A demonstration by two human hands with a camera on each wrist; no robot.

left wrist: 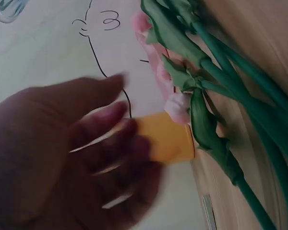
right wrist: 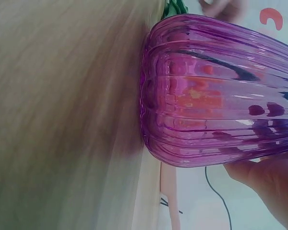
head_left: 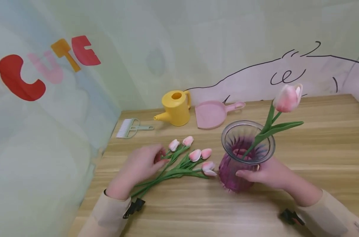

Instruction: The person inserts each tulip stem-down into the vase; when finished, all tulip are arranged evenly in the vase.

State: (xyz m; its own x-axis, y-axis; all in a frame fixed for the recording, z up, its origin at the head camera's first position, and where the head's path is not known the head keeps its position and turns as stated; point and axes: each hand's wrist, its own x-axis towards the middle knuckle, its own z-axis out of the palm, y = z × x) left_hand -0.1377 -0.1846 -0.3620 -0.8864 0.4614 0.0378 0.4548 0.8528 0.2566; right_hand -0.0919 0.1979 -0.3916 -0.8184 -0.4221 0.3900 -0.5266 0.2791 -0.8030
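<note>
My right hand (head_left: 271,173) grips the purple-tinted ribbed glass vase (head_left: 234,174) from the right, thumb across its front. In the right wrist view the vase (right wrist: 206,96) is upright, its base at the table top. One pink-and-white tulip (head_left: 287,98) leans right inside it, its bloom above the rim. Several more tulips (head_left: 179,171) lie on the table, stems crossing toward the front left. Beside their left blooms is my left hand (head_left: 142,164), fingers loosely bent. The left wrist view shows this hand (left wrist: 86,148) blurred and apart from the stems, holding nothing.
At the back of the wooden table stand a yellow watering can (head_left: 179,110) and a pink dustpan (head_left: 212,115). A small pale green brush (head_left: 130,128) lies at the back left. Printed fabric walls (head_left: 138,49) rise behind and to the left.
</note>
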